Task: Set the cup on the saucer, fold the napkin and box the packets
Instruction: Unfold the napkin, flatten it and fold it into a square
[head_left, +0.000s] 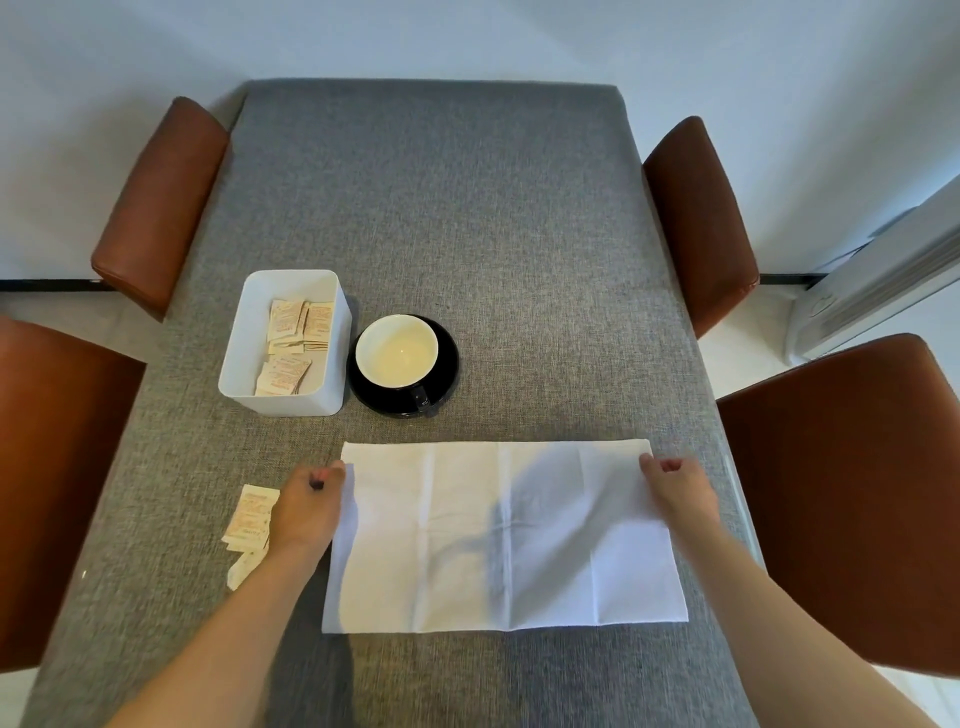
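A white napkin (498, 535) lies spread flat on the grey table, creased in a grid. My left hand (307, 506) pinches its far left corner and my right hand (675, 486) pinches its far right corner. A black cup with a cream inside (397, 351) stands on a black saucer (447, 364), handle toward me. A white box (283, 340) to the left of the cup holds several packets (293, 343). More loose packets (249, 519) lie on the table to the left of my left hand, partly hidden by my wrist.
The table has a grey cloth (467, 208). Brown chairs stand at the far left (156, 208), near left (47, 467), far right (701, 218) and near right (857, 493). A white appliance (872, 291) stands on the floor at the right.
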